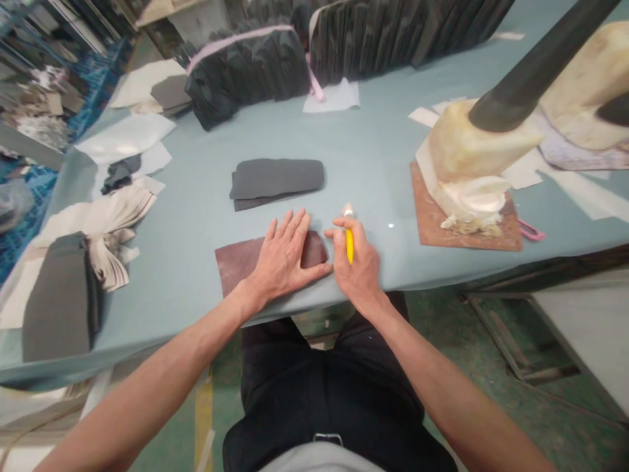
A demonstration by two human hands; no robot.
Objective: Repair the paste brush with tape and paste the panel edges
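Observation:
My left hand (pixel 285 259) lies flat with fingers spread on a dark brown piece that looks like leather (pixel 238 262), near the table's front edge. Just right of that piece, my right hand (pixel 358 262) is closed around a small yellow-handled brush (pixel 349 246). Its whitish tip points away from me, and the fingers partly cover the handle. Beyond my left hand, dark grey cut pieces (pixel 278 180) are stacked slightly out of line.
At right, a yellowish container (pixel 457 144) with white paste at its mouth rests on a brown board (pixel 427 219); a dark rod (pixel 515 85) slants above. Bundled black pieces (pixel 255 65) line the back. More grey pieces (pixel 59 295) and beige pieces (pixel 93 216) lie left.

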